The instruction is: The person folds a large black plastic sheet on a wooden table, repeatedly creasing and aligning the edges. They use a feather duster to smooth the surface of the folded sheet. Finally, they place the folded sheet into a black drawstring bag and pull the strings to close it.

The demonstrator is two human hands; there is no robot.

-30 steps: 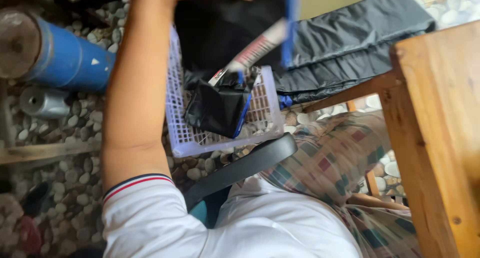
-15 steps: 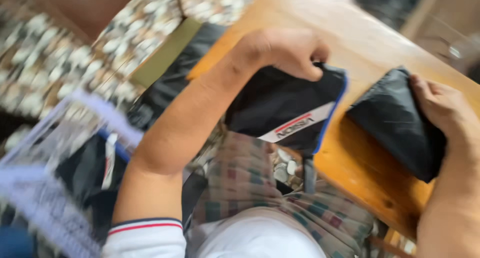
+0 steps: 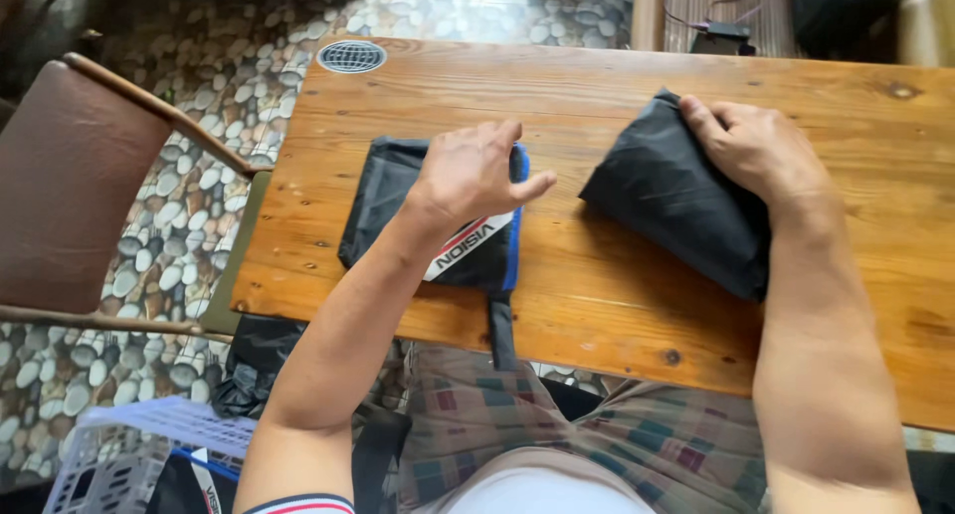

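A folded black garment with blue trim and a white-and-red strip [image 3: 418, 210] lies on the wooden table [image 3: 597, 96] near its front edge, a strap hanging over the edge. My left hand [image 3: 473, 171] rests flat on top of it, fingers spread. To the right a folded plain black cloth bundle [image 3: 676, 201] lies on the table. My right hand [image 3: 761, 151] presses on its upper right part, fingers curled over the top edge.
A brown chair [image 3: 70, 176] stands left of the table on a pebble floor. A white plastic basket [image 3: 119, 454] with dark items sits at the lower left. A round vent cover [image 3: 351, 56] is at the table's far left corner. Dark objects and cables lie beyond the far edge.
My left hand lifted the blue-trimmed garment out of the basket, carried it to the table and laid it flat. The view swung from the floor to the tabletop.
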